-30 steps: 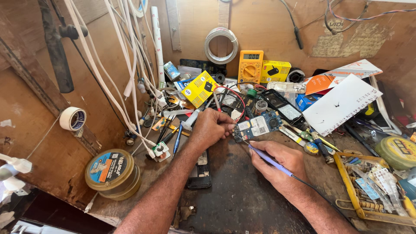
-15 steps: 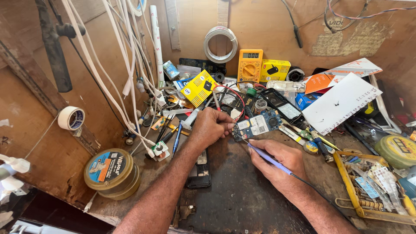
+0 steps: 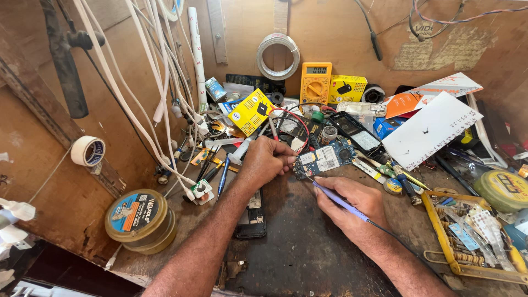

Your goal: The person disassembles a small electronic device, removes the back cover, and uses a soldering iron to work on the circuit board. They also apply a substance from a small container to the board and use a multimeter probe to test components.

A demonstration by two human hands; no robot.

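Cluttered wooden workbench [image 3: 308,258], plywood back wall [image 3: 341,33] close behind, plywood side panel on the left with white cables [image 3: 137,110] hanging down it.

Only bare patch of bench is the dark worn area in front of the hands; front edge runs along the bottom of the view. Everything behind and to both sides is packed with tools and parts.

Left hand [image 3: 263,162]: fingers curled tight, pinching the left edge of a small blue circuit board [image 3: 324,158]. Board lies near bench centre, slightly tilted, white label on top.

Right hand [image 3: 352,201]: closed in a pen grip on a blue-handled soldering iron [image 3: 336,199], tip at the board's lower left edge. Its cord trails back along the forearm.

Under the left wrist: black phone [image 3: 252,217] lying flat.

Left edge: round solder paste tin [image 3: 140,220] near the bench corner, tape roll [image 3: 88,151] on the side panel.

Back: yellow multimeter [image 3: 315,82] upright against the wall, yellow box [image 3: 346,88] beside it, coil of white wire [image 3: 278,55] hanging above.

Right: white card [image 3: 434,129] leaning over clutter, yellow wire tray [image 3: 473,236] of small parts, round yellow-green tin [image 3: 503,190] beyond it.
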